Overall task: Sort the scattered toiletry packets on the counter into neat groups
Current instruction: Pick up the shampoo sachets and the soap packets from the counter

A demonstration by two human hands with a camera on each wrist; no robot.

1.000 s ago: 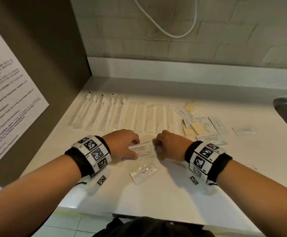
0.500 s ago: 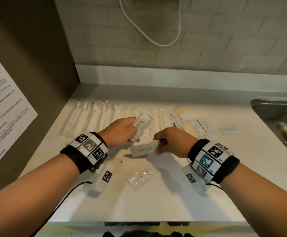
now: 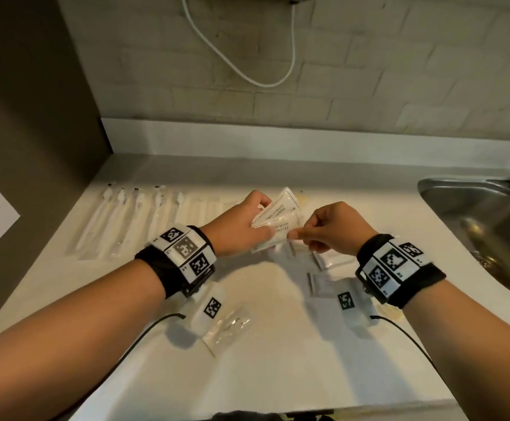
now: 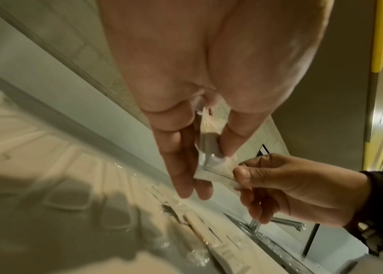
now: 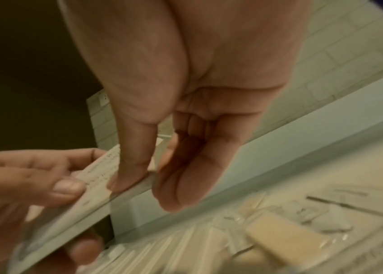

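Two white "shampoo with conditioner" packets point(image 3: 281, 218) are stacked, fanned slightly apart, above the counter point(image 3: 278, 375). My left hand point(image 3: 258, 221) grips them between thumb and fingers. My right hand point(image 3: 294, 234) pinches the near corner of the lower packet. In the left wrist view the left fingers point(image 4: 178, 166) clamp the packets point(image 4: 209, 148), and the right hand point(image 4: 279, 185) pinches the lower edge. The right wrist view shows my right thumb point(image 5: 129, 166) pressing a printed packet point(image 5: 96, 176) that the left hand point(image 5: 33, 176) also holds.
A neat row of wrapped toothbrushes point(image 3: 132, 220) lies at the back left. A clear toothpaste packet point(image 3: 226, 328) sits near my left wrist. Loose sachets point(image 3: 323, 281) and a soap bar point(image 5: 279, 239) lie under my right hand. A steel sink point(image 3: 484, 232) lies at the right.
Both hands lifted off the counter, each with a shampoo packet. The right hand brought its packet onto the one in the left hand. The view tilted up toward the wall.
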